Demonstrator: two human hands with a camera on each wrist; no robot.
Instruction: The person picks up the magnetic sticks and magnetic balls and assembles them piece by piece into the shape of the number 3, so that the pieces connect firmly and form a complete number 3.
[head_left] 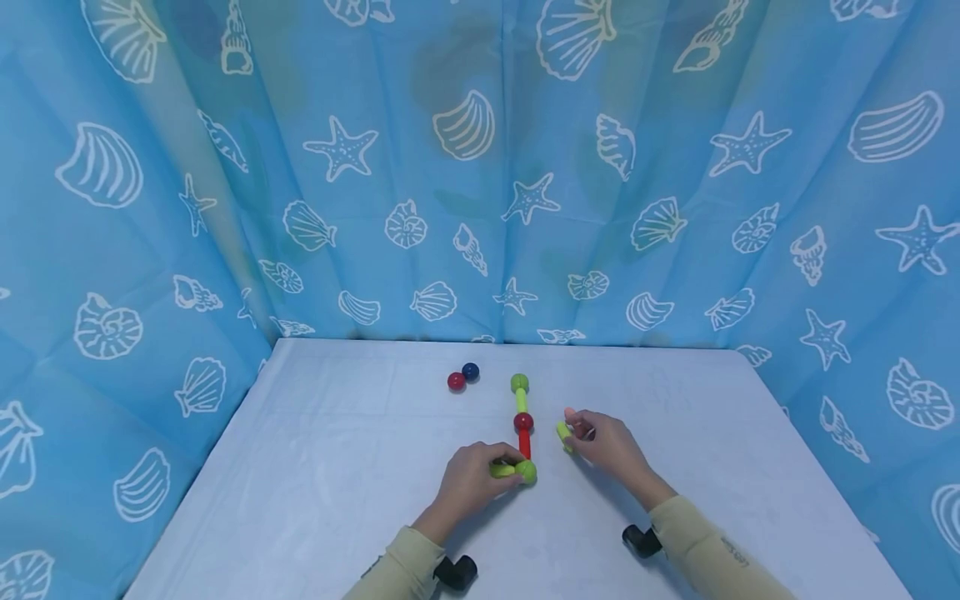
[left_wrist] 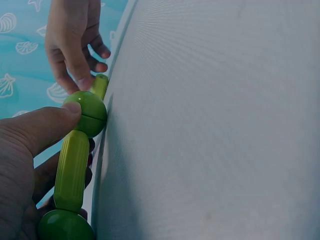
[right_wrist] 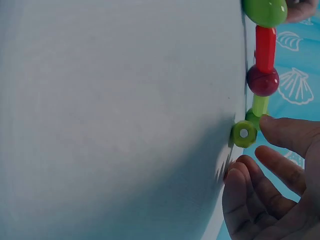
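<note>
A line of toy balls and rods stretches across the white table. From the far end come a green ball [head_left: 519,382], a yellow-green rod [head_left: 521,402], a red ball [head_left: 523,422], a red rod [head_left: 524,445] and a near green ball [head_left: 527,472]. My left hand [head_left: 471,482] pinches that near ball, thumb on top. Another yellow-green rod [left_wrist: 72,170] runs from it under the hand to a further green ball [left_wrist: 65,226]. Right of the line, my right hand [head_left: 606,446] holds a loose yellow-green rod [right_wrist: 244,133] at thumb and forefinger; its pale round end shows.
A loose red ball [head_left: 456,382] and a dark blue ball [head_left: 470,372] sit together toward the back, left of the line. Behind the white table [head_left: 337,433] hangs a blue shell-patterned curtain [head_left: 405,275]. Black wrist devices [head_left: 456,573] jut out below both forearms.
</note>
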